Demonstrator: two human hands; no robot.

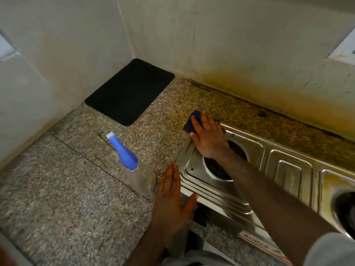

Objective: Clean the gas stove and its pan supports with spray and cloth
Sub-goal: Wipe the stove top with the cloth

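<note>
Two hands are at work on the stainless gas stove [255,169], which sits on the speckled granite tabletop [67,189]. Right hand [208,139] lies flat, fingers extended, pressing a dark blue cloth [189,122] onto the far left corner of the stove top; the cloth shows only beyond the fingertips, part of it overhanging the stove edge, the rest hidden beneath the palm. Left hand [172,196] holds nothing: its fingers are straight and together, set against the stove's left edge, thumb resting on the front rim. Judged purpose: to brace the appliance so that it does not slide under wiping pressure. No pan supports are visible; both burner openings are uncovered, which suggests removal for separate cleaning. Spray bottle [132,166], clear body with blue trigger head, stands on the tabletop just beside the left hand, within easy reach for a further application. Black mat [130,91] lies in the rear corner, well apart. Yellowish staining remains on the stove's right portion and along the wall [249,45] base, so considerable wiping appears outstanding.
</note>
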